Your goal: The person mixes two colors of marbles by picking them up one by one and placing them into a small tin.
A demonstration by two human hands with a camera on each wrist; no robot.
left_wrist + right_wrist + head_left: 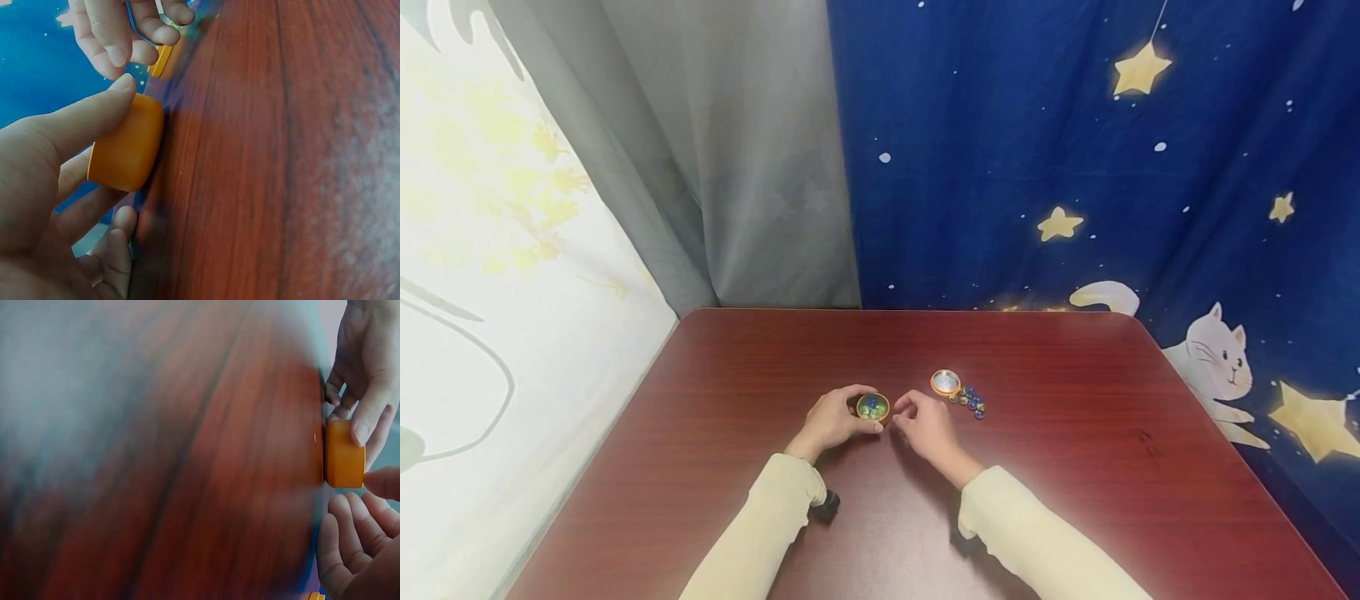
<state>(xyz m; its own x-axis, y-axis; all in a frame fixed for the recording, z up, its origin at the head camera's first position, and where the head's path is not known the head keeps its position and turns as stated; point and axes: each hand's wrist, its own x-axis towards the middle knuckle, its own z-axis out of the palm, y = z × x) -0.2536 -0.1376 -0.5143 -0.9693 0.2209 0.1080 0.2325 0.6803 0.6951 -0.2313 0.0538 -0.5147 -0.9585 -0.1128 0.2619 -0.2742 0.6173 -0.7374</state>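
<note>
My left hand (835,419) grips a small round orange container (873,408) between thumb and fingers. Green and blue marbles (872,407) lie inside it. From the side, in the left wrist view, the smooth orange wall of the container (128,147) shows under the thumb, low at the table. Just right of the container is my right hand (927,427), its fingers loosely bent with nothing seen between them. In the right wrist view the thumb of this right hand (365,550) comes close to the container's edge; whether it touches, I cannot tell.
Beyond the right hand lies a round orange-rimmed lid (945,382) with a pale centre. Several blue and yellowish marbles (972,400) are grouped beside it on the dark red wooden table (760,358). Curtains (955,167) hang behind the table's far edge.
</note>
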